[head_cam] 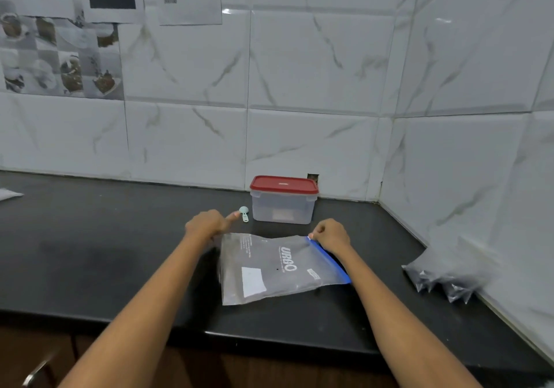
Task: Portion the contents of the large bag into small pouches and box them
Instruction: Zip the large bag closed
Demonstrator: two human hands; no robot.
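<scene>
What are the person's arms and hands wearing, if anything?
Nothing that shows. Both forearms are bare right down to the frame's lower edge, with no sleeves in view. The left hand and right hand have no gloves, and no watch, bracelet or ring is visible.

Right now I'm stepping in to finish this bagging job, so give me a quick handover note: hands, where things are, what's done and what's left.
Left hand: closed on the far left corner of the large bag.
Right hand: pinching the far end of the bag's blue zip strip.
The bag lies flat on the black counter. Behind it: clear box, red lid on, and a small scoop left of it. Pouches are stacked at right.
Done: nothing visibly portioned.
Left: open bag, scoop into pouches, box them.
</scene>
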